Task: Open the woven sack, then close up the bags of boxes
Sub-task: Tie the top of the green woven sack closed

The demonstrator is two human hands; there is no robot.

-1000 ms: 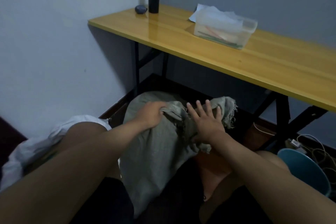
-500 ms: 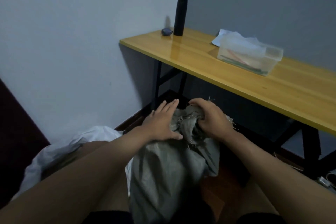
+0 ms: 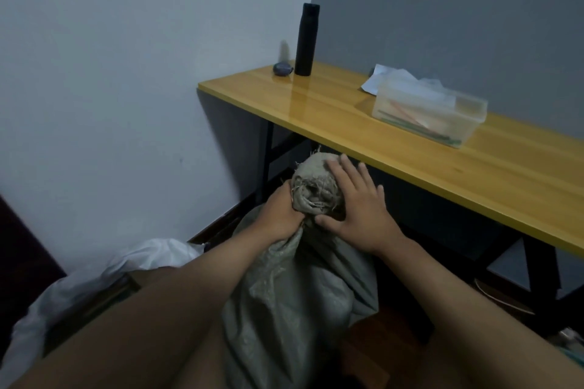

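Both my forearms bare to frame edge, no sleeves; left hand [image 3: 279, 215], right hand [image 3: 360, 211]: no rings, no gloves.

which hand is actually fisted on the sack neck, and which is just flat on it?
The left hand is fisted around the woven sack's bunched neck. The right hand lies open, fingers spread against the bunch.

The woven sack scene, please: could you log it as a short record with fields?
sack: grey woven sack, standing on the floor, mouth bunched into a frayed knot
left hand: left hand fisted round the neck below the knot
right hand: right hand open, fingers spread against the knot
table: yellow table behind
on table: black bottle, clear plastic box
beside: white bag, lower left
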